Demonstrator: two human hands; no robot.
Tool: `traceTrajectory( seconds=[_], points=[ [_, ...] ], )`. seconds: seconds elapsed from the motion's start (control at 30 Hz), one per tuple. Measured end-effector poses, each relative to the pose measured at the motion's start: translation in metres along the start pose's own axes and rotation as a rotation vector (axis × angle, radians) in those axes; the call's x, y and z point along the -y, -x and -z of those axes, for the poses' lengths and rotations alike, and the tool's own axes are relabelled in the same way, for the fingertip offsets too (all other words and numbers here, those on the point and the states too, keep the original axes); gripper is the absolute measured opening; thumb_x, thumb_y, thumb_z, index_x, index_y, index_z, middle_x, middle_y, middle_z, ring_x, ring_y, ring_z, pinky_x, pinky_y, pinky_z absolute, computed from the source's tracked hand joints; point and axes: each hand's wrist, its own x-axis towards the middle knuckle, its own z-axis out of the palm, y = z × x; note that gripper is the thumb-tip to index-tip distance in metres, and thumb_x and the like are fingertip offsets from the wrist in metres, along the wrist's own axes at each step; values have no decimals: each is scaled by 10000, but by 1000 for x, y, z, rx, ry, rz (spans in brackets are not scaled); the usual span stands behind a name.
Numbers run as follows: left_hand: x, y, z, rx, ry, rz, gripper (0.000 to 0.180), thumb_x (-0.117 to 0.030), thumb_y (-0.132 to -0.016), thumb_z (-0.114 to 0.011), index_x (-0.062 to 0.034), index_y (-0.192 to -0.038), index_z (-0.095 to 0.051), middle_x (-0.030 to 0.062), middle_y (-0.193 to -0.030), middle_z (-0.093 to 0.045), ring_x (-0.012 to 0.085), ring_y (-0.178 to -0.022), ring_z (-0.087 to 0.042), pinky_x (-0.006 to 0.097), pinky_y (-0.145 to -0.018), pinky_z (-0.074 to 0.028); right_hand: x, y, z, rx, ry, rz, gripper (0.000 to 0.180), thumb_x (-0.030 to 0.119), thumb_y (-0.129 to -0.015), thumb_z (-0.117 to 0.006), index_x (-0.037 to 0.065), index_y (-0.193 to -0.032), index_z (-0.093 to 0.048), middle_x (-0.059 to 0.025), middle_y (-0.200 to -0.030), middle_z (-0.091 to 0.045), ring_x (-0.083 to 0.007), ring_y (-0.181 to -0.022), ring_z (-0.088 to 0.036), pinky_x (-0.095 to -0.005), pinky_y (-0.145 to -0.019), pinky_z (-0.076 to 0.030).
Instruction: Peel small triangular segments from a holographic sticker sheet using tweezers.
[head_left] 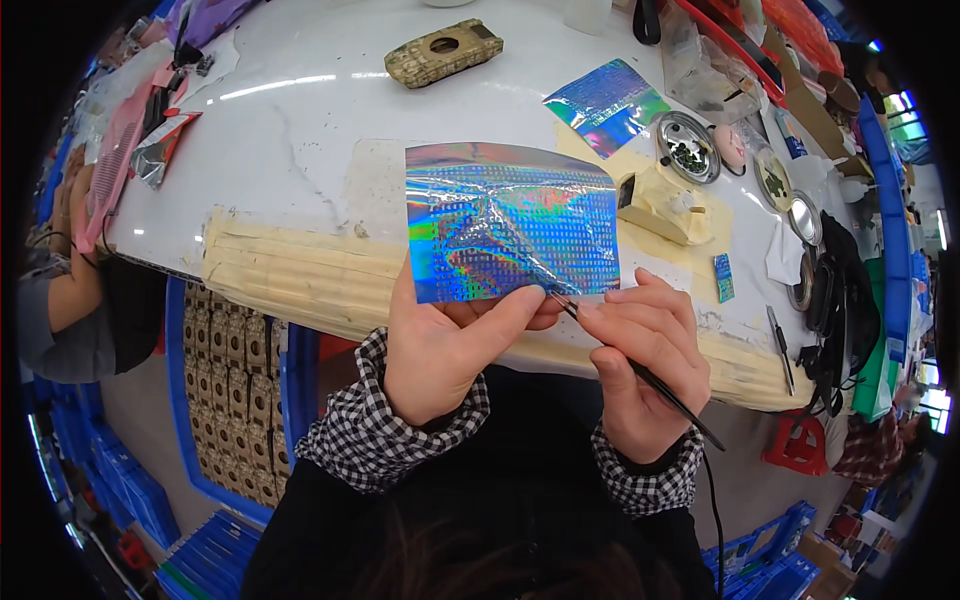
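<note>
My left hand [450, 345] grips the lower edge of a shiny holographic sticker sheet [515, 225], with its thumb on the front near the bottom edge. Rows of small rectangles cover the sheet, which is slightly bent. Closed around slim black tweezers [665, 395] is my right hand [645, 350]. The tweezers' tips touch or nearly touch the sheet's lower edge beside my left thumb; whether anything is between them is too small to tell. Beyond the sheet, a camouflage-patterned toy tank hull [443, 55] with a round hole on top rests on the white table [290, 130].
Right of the sheet are a tape-covered block [665, 210], another holographic sheet [607, 105], a round dish of small dark parts [687, 148], a small sticker piece [724, 278] and a pen [780, 350]. A blue crate [180, 400] of tank hulls stands lower left. Another person's arm [75, 260] is at far left.
</note>
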Motion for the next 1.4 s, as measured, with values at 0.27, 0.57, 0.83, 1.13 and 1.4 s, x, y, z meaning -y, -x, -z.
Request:
traceTrajectory(
  seconds=[0.27,0.57,0.83,1.13,1.4],
  points=[
    [-2,-1,1,28,18,23,314,67,-839,-581,48,-1137,-485,154,-992,-639,211,-868,-661,329,-768,-572,0,-1,-1,-11,-6,4,225,127,-773,-715,85,-992,-694,-45,-932,-683,-212,-879,-615,-412,-915,-412],
    [-1,-2,3,65,19,12,339,81,-839,-582,58,-1156,-463,160,-1001,-635,214,-879,-661,326,-772,-573,-6,1,-1,-29,-163,-74,171,97,-787,-690,74,-956,-700,-50,-902,-681,-220,-872,-604,-425,-919,-408],
    [-1,-2,2,37,12,20,337,66,-837,-583,52,-1156,-473,164,-1012,-634,214,-878,-662,315,-756,-575,-7,1,-1,-14,-199,-85,156,128,-802,-686,82,-950,-706,-43,-887,-683,-218,-876,-602,-422,-927,-403],
    [-2,-1,-1,15,16,-24,276,4,-844,-592,39,-1113,-544,153,-969,-659,220,-850,-673,321,-740,-568,-10,10,20,-115,-166,-196,129,138,-826,-655,50,-907,-703,-49,-850,-679,-207,-865,-581,-456,-956,-372],
    [4,0,1,-63,94,-73,240,57,-851,-563,61,-1091,-540,169,-980,-651,249,-858,-675,339,-755,-573,-30,32,39,-148,60,-342,109,109,-831,-647,35,-892,-699,-42,-825,-679,-209,-844,-570,-458,-962,-366]
  ],
)
